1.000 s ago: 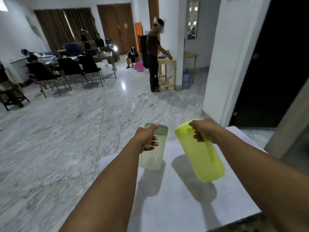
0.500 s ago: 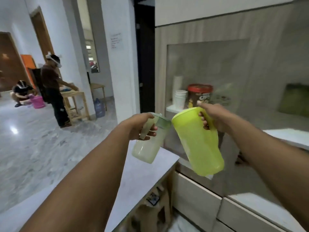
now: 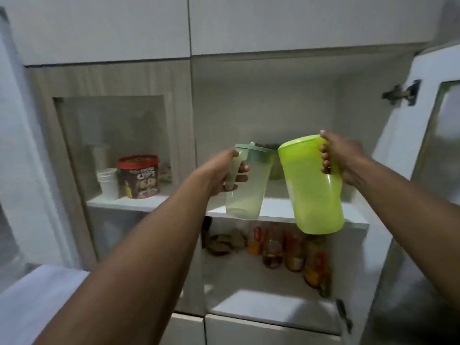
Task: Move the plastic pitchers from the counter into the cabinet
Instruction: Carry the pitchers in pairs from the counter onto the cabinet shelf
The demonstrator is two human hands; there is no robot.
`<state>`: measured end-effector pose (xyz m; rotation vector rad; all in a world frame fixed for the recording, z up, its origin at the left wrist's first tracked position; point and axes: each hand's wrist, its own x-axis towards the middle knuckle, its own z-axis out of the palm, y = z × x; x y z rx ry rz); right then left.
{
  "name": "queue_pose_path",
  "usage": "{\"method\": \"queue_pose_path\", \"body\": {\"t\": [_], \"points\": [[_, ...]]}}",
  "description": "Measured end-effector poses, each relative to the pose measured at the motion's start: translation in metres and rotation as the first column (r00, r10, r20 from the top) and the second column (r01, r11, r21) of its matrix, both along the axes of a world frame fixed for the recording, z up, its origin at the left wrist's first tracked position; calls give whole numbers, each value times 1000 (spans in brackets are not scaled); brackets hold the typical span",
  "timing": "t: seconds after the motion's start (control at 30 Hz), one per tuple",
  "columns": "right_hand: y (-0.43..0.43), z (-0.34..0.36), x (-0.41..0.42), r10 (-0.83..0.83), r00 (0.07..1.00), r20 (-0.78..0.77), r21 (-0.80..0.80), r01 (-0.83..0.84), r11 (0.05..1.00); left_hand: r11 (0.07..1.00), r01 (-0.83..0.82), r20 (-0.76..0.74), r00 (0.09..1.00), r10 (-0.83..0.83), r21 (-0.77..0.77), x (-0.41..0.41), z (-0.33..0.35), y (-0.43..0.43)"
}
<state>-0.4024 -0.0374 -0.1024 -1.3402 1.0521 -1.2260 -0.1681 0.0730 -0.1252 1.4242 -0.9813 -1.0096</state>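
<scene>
My left hand [image 3: 221, 171] grips the handle of a pale translucent pitcher with a green lid [image 3: 249, 185]. My right hand [image 3: 344, 158] grips the handle of a lime-green pitcher [image 3: 312, 188]. Both pitchers hang in the air, tilted slightly, just in front of the cabinet's upper white shelf [image 3: 276, 211]. The cabinet's right half stands open, with its door [image 3: 433, 135] swung out to the right. A dark green item sits on the shelf behind the pitchers, mostly hidden.
Behind the closed glass door [image 3: 112, 145] on the left stand a red-lidded cereal tub [image 3: 138, 176] and stacked white cups [image 3: 108, 181]. Several bottles [image 3: 291, 250] fill the lower shelf. A white counter corner [image 3: 32, 295] lies at the lower left.
I have turned from the room and counter to face the cabinet. Both hands have carried the pitchers up to the level of the open upper shelf.
</scene>
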Motion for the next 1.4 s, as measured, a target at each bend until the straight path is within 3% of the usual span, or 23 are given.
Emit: {"method": "queue_pose_path", "body": {"t": [0.37, 0.63, 0.83, 1.17, 1.27, 1.4], "points": [[-120, -56, -55, -297, 936, 189, -4, 303, 953, 997, -57, -97, 994, 52, -45, -72, -52, -182], [-246, -79, -17, -456, 871, 184, -16, 467, 884, 997, 16, -160, 987, -27, -72, -57, -85, -325], [-330, -87, 1, -501, 857, 124, 14, 503, 864, 998, 41, -74, 996, -44, -44, -47, -93, -405], [-373, -90, 22, -508, 858, 81, 15, 509, 861, 996, 74, -61, 996, -71, 57, -28, -100, -448], [-374, -89, 18, -506, 862, 28, 12, 505, 863, 996, 82, 26, 996, -82, 34, -27, -103, -448], [-360, -84, 11, -505, 849, -157, -8, 510, 860, 996, 60, 187, 980, -71, 62, -34, -97, -429]]}}
